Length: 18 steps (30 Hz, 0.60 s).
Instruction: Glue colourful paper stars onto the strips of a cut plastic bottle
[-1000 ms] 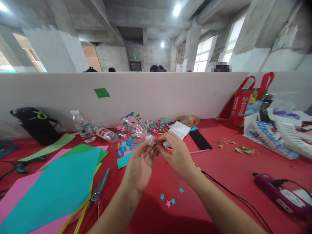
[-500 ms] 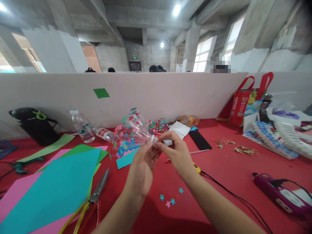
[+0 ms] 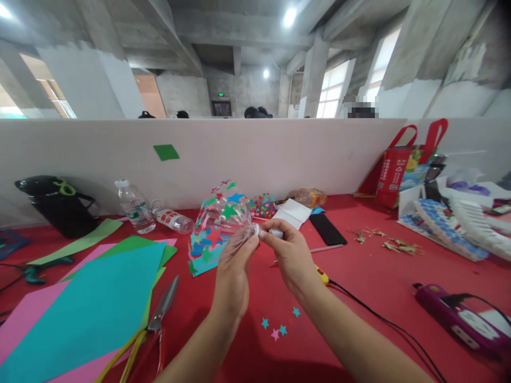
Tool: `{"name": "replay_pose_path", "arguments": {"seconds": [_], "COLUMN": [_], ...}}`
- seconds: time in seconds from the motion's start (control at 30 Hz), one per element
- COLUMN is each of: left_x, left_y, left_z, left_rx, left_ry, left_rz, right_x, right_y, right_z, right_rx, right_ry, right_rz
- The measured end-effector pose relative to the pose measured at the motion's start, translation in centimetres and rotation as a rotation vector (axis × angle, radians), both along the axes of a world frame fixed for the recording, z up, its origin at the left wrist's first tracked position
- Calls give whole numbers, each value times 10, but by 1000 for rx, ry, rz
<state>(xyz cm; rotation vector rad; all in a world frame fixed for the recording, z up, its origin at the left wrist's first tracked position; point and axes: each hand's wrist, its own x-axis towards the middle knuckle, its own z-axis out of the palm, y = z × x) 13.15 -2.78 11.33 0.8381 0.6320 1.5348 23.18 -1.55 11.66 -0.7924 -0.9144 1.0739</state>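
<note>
Just above the red table (image 3: pixel 359 319), my left hand (image 3: pixel 235 276) is wrapped round the neck end of a clear plastic bottle piece (image 3: pixel 221 221). Its flared strips carry red, green, blue and pink stars and point away to the left. Closed in a pinch at the same neck is my right hand (image 3: pixel 288 252), with a small white object (image 3: pixel 275 232) tucked in its fingers; its kind is mostly hidden. Behind the hands sits a heap of coloured stars (image 3: pixel 261 205). Several loose paper stars (image 3: pixel 282 330) lie in front of my wrists.
Scissors (image 3: pixel 163 308) rest beside stacked coloured paper (image 3: pixel 91 298) at left. Two clear bottles (image 3: pixel 136 208) and a black flask (image 3: pixel 56 207) stand or lie behind. A phone (image 3: pixel 328 230), a yellow-handled corded tool (image 3: pixel 321 274) and a purple device (image 3: pixel 463 316) are at right.
The starred bottle piece has turned in my hands, so its flared strips now face more toward me. My left hand has shifted its grip round the neck; my right hand stays near it.
</note>
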Motion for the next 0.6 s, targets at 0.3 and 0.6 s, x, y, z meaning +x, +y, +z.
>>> {"name": "replay_pose_path", "arguments": {"seconds": [0.3,0.6], "left_x": [-1,-10], "left_y": [1,4], "left_z": [5,26], "left_rx": [30,-303], "left_ry": [29,-259], "left_rz": [76,-125], "right_x": [-3,1], "right_y": [-1,-5], "right_z": [1,4], "right_rx": [-49,117], "right_ry": [31,-322], "right_rz": [108,83]}}
